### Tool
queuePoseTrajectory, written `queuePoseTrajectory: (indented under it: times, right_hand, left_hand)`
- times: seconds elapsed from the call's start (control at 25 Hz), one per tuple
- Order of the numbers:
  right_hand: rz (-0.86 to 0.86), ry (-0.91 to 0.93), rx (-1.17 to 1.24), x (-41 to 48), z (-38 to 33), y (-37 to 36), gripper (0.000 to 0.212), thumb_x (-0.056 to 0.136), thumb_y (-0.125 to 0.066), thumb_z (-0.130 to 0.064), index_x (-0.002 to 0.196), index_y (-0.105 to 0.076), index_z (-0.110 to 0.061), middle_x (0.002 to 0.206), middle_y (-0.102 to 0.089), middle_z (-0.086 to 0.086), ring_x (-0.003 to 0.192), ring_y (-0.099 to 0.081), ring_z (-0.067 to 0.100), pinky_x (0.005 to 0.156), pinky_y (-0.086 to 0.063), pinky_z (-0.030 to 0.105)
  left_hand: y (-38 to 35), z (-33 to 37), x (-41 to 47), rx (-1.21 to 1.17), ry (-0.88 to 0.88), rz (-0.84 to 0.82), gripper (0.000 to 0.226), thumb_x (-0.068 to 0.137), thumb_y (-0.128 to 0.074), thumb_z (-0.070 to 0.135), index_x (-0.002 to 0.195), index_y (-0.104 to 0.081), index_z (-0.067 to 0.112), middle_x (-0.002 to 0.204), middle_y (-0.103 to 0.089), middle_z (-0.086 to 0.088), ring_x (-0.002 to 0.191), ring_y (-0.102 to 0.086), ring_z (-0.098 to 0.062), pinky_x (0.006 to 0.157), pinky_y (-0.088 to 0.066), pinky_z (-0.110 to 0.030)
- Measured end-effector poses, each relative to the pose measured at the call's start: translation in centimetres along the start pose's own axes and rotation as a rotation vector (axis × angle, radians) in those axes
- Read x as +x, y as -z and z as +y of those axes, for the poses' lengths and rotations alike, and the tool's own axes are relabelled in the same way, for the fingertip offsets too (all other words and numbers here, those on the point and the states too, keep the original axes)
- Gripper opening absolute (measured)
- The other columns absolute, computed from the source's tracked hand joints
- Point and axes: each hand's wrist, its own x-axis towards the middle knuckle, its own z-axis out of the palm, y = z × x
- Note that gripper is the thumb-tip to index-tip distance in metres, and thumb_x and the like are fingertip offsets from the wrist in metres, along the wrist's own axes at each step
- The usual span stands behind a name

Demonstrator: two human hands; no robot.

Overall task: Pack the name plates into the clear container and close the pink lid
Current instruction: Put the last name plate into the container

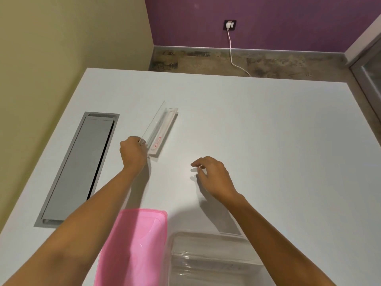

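Note:
A clear acrylic name plate with a white base and red lettering lies at an angle on the white table. My left hand is closed on its near end, pinching the upright clear panel. My right hand hovers over the table to the right, fingers loosely curled and apart, holding nothing. The pink lid lies flat at the near edge under my left forearm. Right beside it stands the clear container, open, partly covered by my right forearm. I cannot tell what lies inside it.
A grey cable hatch is set into the table at the left. Beyond the far table edge are the floor, a purple wall with a socket and a white cable. A yellow wall runs along the left.

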Motion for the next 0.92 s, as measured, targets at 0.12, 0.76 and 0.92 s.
queuePoseTrajectory:
  times: [0.12,0.76,0.92]
  right_hand:
    - [0.087,-0.081,0.238,0.0,-1.1,0.8,0.021,0.090,-0.054,-0.011,0.106,-0.065,-0.019,0.107,-0.066,-0.003,0.087,-0.064,0.007,0.068,-0.046,0.006]
    - [-0.046,-0.203,1.176,-6.6,-3.6,5.5,0.057,0.067,-0.079,-0.032,0.117,-0.061,-0.011,0.114,-0.068,0.007,0.107,-0.065,0.029,0.091,-0.054,0.046]
    - [-0.141,-0.200,1.213,-9.1,-3.6,5.6,0.056,0.073,-0.073,-0.027,0.123,-0.059,-0.007,0.124,-0.064,0.011,0.109,-0.063,0.029,0.093,-0.054,0.044]
  left_hand:
    - [1.4,2.6,-3.6,-0.435,0.164,-0.178,0.009,0.081,-0.063,-0.003,0.078,-0.070,0.001,0.069,-0.068,-0.014,0.051,-0.065,-0.023,0.048,-0.055,-0.024]
    - [2.9,7.3,-20.0,-0.940,0.339,-0.804,0.019,0.079,-0.069,0.002,0.098,-0.065,-0.001,0.090,-0.073,-0.017,0.075,-0.072,-0.023,0.068,-0.061,-0.030]
    - [3.4,6.7,-23.2,-0.791,0.208,-0.809,0.011,0.080,-0.068,0.004,0.091,-0.067,0.004,0.088,-0.074,-0.014,0.077,-0.073,-0.022,0.065,-0.059,-0.031]
